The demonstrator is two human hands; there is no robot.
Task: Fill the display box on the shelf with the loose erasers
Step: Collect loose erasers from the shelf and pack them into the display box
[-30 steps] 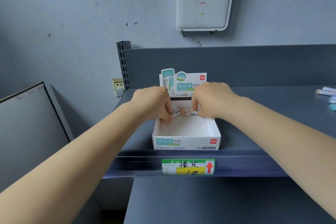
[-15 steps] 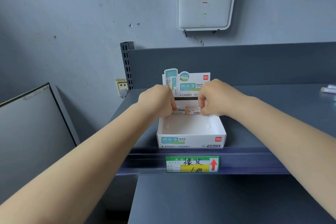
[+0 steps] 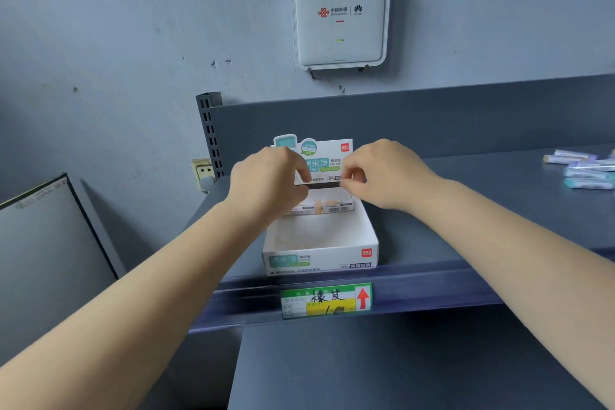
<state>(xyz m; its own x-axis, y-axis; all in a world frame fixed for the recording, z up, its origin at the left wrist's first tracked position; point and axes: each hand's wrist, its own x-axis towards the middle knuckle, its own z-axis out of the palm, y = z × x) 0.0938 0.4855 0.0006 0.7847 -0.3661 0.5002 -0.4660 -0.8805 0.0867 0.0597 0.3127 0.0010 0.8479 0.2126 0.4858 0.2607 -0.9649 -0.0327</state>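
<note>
Head view looks forward and down, near the shelf (image 3: 466,243).

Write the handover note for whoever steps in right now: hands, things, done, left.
Left hand and right hand: both raised over the back of the box, fingers loosely curled, no grip on anything.
Box: on the shelf, at its front edge, header card upright.
Done: a few erasers lie in a row against the box's back wall.
Left: most of the box floor is bare. Loose erasers wait on the shelf, far right.
</note>
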